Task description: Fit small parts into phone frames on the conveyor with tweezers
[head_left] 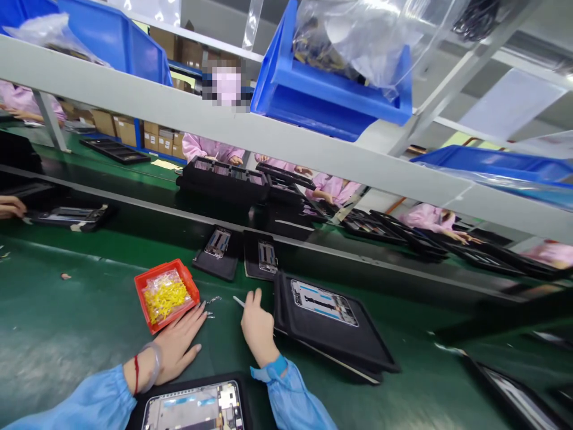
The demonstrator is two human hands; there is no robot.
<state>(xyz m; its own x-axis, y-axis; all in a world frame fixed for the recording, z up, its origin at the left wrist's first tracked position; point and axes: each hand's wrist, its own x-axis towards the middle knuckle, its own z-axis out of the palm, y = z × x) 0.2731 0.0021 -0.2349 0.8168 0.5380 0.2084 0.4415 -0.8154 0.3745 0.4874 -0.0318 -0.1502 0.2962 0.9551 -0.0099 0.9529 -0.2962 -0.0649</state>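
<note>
My left hand (179, 345) lies with its fingers stretched out on the green table, beside a red bin (142, 298) filled with small yellow parts (166, 298). Its fingertips are close to a few tiny shiny pieces (212, 300), too small to name. My right hand (258, 328) is closed on a thin white stick-like tool (239, 301), whose tip points up and left; the rest of it is hidden in the fingers. Between my forearms, at the bottom edge, a phone frame (192, 409) with circuitry and blue strips rests in a black tray (244, 388).
Stacked black trays (304, 334) bearing another phone frame (324, 301) stand right of my right hand. Two black pads (219, 267) with phone frames lie ahead. Above runs a white shelf (286, 146) with blue bins (331, 95). A co-worker's hand (11, 207) shows at far left.
</note>
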